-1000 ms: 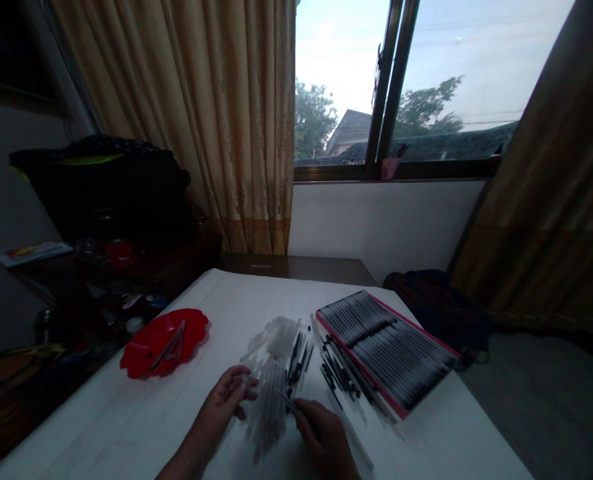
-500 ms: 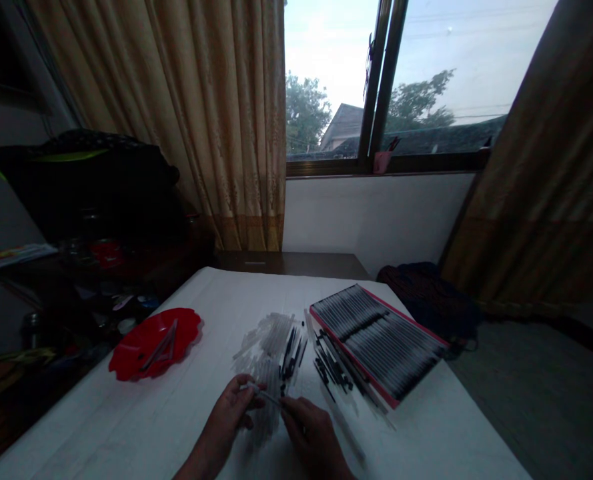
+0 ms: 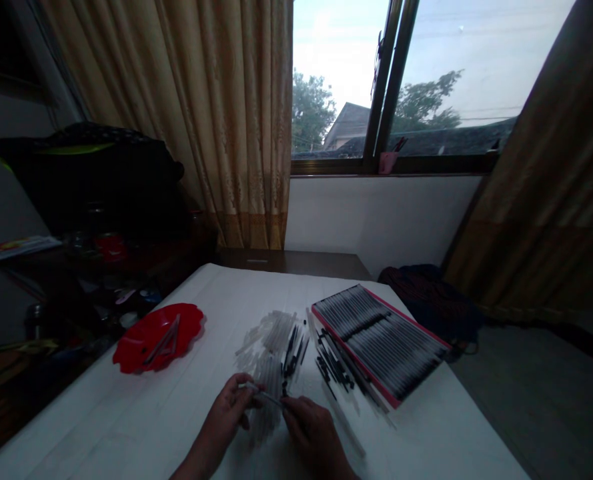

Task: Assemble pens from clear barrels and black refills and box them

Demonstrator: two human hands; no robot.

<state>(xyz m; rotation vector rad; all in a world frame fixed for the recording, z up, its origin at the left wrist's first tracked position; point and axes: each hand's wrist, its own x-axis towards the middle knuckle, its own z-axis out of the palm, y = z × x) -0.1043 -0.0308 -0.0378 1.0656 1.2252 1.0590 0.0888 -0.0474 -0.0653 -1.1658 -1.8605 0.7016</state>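
Observation:
Between both hands is a thin, pale pen barrel [image 3: 265, 395], slanting down to the right. My left hand [image 3: 232, 402] pinches its upper left end, while the fingers of my right hand [image 3: 310, 427] close on its lower right end. Beneath and beyond the hands lie clear pen barrels [image 3: 276, 331] in a loose heap. Several slim black pen parts [image 3: 292, 357] are just beyond my right hand, and more black pieces [image 3: 333, 367] are scattered farther right. A red-edged box [image 3: 376, 337] holds rows of pens with clear bodies and black ends.
A red scalloped dish [image 3: 159, 337] with a few pale pinkish sticks in it stands on the left of the white table [image 3: 101, 420]. Dark clutter [image 3: 106, 267] crowds the left side. A dark cloth bundle [image 3: 426, 293] lies past the table's right edge.
The view has shifted slightly, so the background sits a little farther right. Both hands keep the same grip on the pen barrel, with hardly any movement.

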